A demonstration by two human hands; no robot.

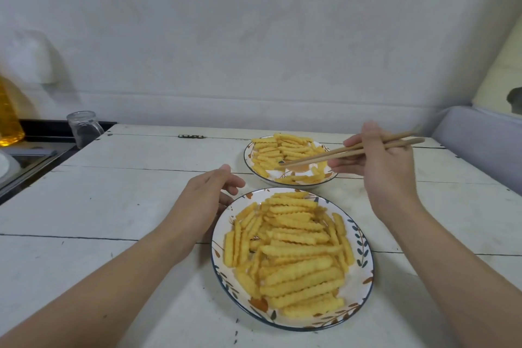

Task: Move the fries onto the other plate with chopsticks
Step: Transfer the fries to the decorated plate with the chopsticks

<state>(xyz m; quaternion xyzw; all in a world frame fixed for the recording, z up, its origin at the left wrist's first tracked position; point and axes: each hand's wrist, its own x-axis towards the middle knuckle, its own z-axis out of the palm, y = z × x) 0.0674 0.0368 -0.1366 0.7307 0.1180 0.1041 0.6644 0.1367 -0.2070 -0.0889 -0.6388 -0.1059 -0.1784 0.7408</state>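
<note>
While crinkle-cut fries (291,260) fill the round plate (364,271), wooden chopsticks (350,151) hover.

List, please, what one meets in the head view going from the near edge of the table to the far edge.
Near plate heaped with fries → left hand by its rim → far plate with fries, chopsticks tips over it.

A home kitchen: left of the left hand (203,195), a bottle of golden oil (10,118), a glass mug (83,127) and a sink edge (25,161) border the white plank table (113,206).
</note>
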